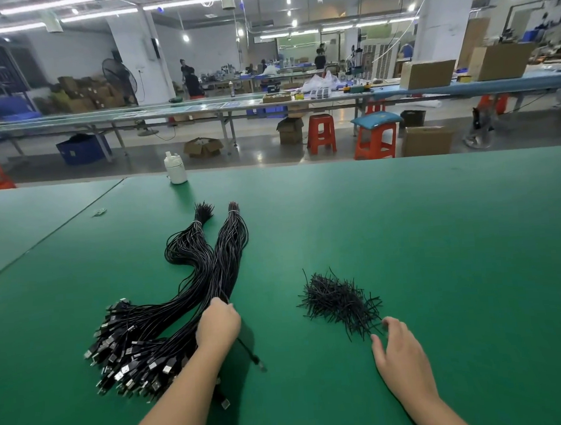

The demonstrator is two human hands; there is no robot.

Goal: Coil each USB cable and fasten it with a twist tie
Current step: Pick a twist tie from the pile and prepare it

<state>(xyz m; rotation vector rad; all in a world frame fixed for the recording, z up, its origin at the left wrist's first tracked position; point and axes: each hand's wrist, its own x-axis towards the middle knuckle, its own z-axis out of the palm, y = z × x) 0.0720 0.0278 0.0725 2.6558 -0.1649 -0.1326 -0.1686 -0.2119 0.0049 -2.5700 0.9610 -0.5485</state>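
Note:
Two big bundles of black USB cables (210,266) lie on the green table (438,235), tied near their far ends, with the metal plugs (127,363) fanned out at the near left. My left hand (217,324) sits on the bundles where they cross, fingers curled round cable strands. One loose cable with a plug (253,357) trails out below that hand. A heap of short black twist ties (340,302) lies to the right. My right hand (401,352) rests flat on the table, fingertips touching the heap's near edge.
A white plastic bottle (175,168) stands at the table's far edge. A small pale scrap (99,212) lies at the far left near a seam in the table. Beyond are red stools, cardboard boxes, long workbenches and people far off.

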